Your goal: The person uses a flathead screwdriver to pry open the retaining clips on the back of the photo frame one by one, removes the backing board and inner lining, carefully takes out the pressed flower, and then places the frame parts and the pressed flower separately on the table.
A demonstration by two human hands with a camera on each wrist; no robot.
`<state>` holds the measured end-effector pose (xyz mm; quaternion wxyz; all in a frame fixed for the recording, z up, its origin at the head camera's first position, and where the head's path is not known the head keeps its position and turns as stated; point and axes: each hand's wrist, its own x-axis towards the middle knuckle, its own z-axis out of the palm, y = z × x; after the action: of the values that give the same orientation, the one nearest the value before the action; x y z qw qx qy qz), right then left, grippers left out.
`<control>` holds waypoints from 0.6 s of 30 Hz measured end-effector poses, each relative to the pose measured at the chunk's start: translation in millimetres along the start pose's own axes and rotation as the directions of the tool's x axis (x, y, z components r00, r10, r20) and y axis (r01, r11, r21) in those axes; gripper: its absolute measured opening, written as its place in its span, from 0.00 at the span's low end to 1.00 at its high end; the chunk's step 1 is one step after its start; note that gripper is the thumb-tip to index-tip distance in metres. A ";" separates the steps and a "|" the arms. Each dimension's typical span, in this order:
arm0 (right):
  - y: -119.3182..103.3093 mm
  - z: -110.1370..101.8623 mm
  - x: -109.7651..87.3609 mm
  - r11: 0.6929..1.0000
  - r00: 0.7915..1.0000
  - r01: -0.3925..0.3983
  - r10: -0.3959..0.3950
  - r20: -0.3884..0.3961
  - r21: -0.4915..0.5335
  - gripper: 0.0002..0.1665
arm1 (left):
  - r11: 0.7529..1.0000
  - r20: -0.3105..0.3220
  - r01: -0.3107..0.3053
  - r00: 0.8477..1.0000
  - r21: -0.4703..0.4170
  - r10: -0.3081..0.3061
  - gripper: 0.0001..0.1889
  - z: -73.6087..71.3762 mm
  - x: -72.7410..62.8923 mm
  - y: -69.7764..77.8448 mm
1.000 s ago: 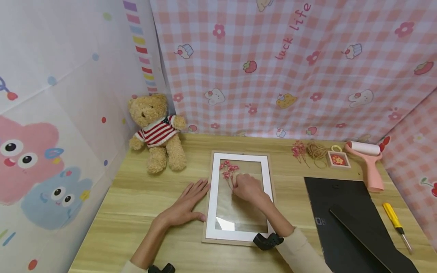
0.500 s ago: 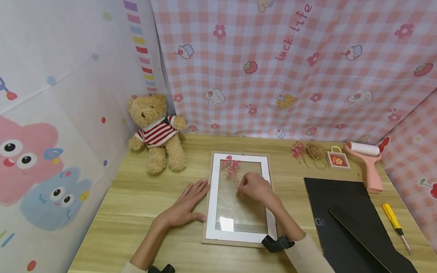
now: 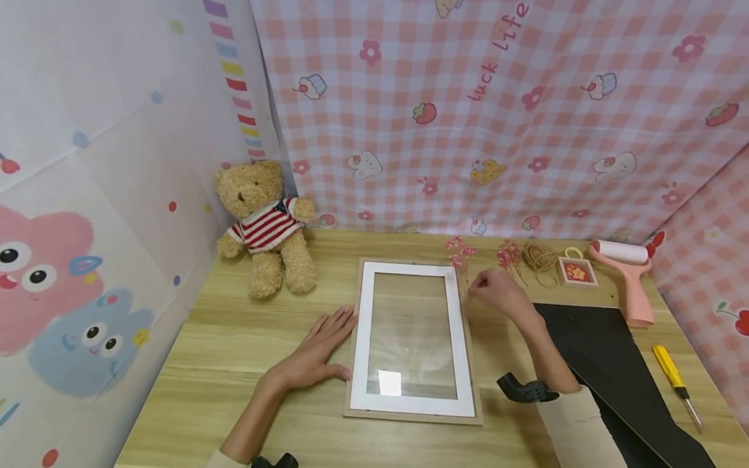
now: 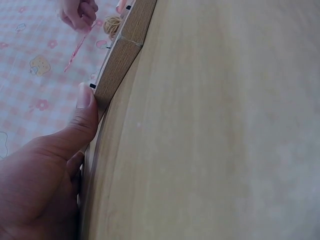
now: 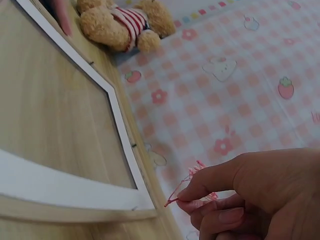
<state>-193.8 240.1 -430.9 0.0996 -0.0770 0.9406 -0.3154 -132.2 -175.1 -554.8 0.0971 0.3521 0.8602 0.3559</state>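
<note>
A wooden picture frame point(image 3: 354, 338) with a white mat and a clear pane lies on the table. My left hand point(image 3: 313, 357) rests flat at its left side, fingers spread; in the left wrist view the thumb point(image 4: 82, 117) touches the frame's wooden edge. Just off the frame's upper right side, my right hand point(image 3: 502, 294) pinches a sprig of pink dried flowers point(image 3: 460, 250) by its stem, blossoms pointing away. Fingers partly hide the sprig in the right wrist view. A second pink dried flower bunch point(image 3: 510, 252) lies on the table beyond that hand.
Right of the flowers lie twine point(image 3: 541, 257), a small framed ornament point(image 3: 577, 270) and a pink lint roller point(image 3: 630, 279). A black backing board point(image 3: 585, 331) and yellow screwdriver point(image 3: 675, 383) lie nearer. A teddy bear point(image 3: 266, 227) sits at the back left.
My right hand has lifted the flower sprig from over the pane and carried it right, past the frame's edge. My left hand has stayed in place.
</note>
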 end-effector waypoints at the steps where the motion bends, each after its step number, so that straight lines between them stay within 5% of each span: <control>1: 4.4 -2.8 1.2 1.000 1.000 0.014 -0.014 -0.001 0.005 0.11 | 1.000 0.000 0.001 1.000 0.001 -0.001 0.61 -0.1 0.0 0.4; 11: 44.9 -27.1 24.6 0.999 0.999 -0.010 0.008 0.046 0.042 0.21 | 1.000 0.000 0.000 1.000 0.006 0.000 0.61 -1.2 2.1 2.7; 18: 125.0 -20.7 80.3 0.996 0.993 -0.084 0.081 0.090 0.037 0.25 | 1.000 -0.002 -0.004 1.000 0.001 0.004 0.61 -1.5 0.7 4.0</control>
<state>-286.6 334.1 -501.9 0.1555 -0.0498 0.9310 -0.3265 -131.2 -173.5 -551.0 0.0952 0.3533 0.8599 0.3559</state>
